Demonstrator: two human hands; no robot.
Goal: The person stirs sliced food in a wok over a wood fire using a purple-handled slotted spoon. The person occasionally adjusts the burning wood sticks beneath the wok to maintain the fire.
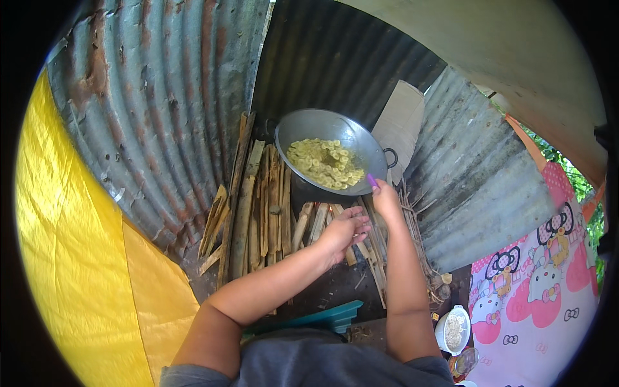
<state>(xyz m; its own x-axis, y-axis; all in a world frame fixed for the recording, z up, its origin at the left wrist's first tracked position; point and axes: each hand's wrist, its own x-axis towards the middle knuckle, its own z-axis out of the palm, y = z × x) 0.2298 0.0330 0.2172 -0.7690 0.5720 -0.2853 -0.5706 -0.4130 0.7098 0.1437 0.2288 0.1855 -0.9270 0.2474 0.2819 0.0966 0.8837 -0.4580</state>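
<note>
A wide metal wok (364, 138) with loop handles stands over a wood fire. Many pale yellow round slices (322, 161) spread across its bottom. My right hand (386, 199) is at the wok's near right rim, closed round the purple handle of a utensil (372, 181). The utensil's far end cannot be made out among the slices. Lower and to the left, my left hand (346, 232) hovers above the firewood, its fingers loosely bent and apart, holding nothing that I can see.
Split firewood (274, 206) lies left of and under the wok. Corrugated metal sheets (161, 97) surround the spot, with cardboard (401, 122) behind the wok. A white bowl (445, 335) of pale bits and a jar (463, 362) sit at lower right, beside a pink patterned cloth (535, 309). Yellow fabric (71, 258) hangs left.
</note>
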